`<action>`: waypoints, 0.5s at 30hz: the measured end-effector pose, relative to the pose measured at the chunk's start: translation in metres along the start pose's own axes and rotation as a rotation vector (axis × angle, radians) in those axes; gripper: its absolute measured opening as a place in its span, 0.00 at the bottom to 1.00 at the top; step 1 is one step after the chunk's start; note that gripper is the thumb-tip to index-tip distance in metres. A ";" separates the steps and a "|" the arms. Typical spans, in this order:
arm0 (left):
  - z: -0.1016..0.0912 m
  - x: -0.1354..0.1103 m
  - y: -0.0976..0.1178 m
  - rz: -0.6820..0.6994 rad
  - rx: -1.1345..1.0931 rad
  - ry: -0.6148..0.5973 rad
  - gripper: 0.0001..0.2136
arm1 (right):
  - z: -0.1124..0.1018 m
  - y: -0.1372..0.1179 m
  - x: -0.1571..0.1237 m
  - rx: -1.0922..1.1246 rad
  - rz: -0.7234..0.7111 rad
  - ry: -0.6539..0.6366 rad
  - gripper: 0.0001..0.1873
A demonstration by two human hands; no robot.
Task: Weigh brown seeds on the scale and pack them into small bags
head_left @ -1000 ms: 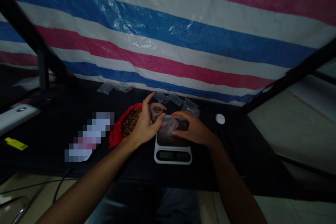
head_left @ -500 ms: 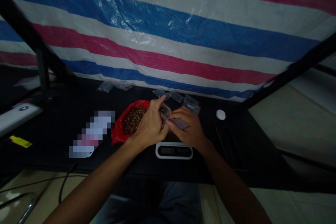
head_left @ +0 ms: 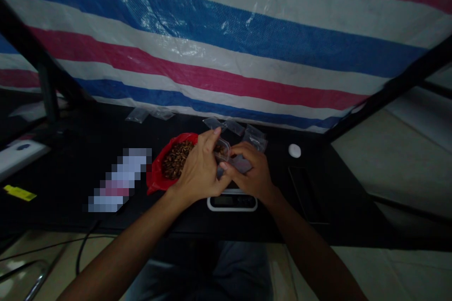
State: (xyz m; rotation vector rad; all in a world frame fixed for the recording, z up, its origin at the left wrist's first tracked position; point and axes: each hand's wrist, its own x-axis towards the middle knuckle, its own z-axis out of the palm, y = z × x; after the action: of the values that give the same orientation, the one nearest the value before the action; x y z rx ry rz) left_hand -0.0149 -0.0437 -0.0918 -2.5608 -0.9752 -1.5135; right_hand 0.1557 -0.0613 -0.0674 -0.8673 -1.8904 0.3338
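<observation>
My left hand pinches a small clear plastic cup at its fingertips, with some brown granules showing inside. My right hand holds a flat, small clear plastic bag right against the cup. Both hands are above a white digital kitchen scale, which they mostly hide. Left of my left hand lies an open red plastic bag full of brown granular pieces, its contents touching the heel of that hand.
Several small clear bags lie behind the hands on the black table. A pixelated packet, yellow strip and white round object also lie there. A striped tarp hangs behind.
Over the last second my hands have drawn together above the scale, covering its platform. The cup now sits at the left fingertips against the bag held by my right hand.
</observation>
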 end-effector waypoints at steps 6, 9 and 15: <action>-0.002 0.002 -0.002 -0.152 -0.360 0.093 0.38 | 0.001 0.003 0.000 -0.014 0.005 0.102 0.04; -0.007 0.009 -0.002 -0.461 -0.708 0.166 0.19 | -0.001 0.005 0.001 0.021 0.024 0.120 0.04; -0.011 0.019 -0.007 -0.803 -1.032 0.155 0.15 | -0.002 0.011 0.001 0.150 0.181 0.199 0.04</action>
State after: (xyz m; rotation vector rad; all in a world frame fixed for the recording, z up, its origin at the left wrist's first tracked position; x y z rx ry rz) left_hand -0.0209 -0.0319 -0.0729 -2.5572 -1.6383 -3.0392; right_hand 0.1621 -0.0527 -0.0721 -0.9360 -1.5871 0.4758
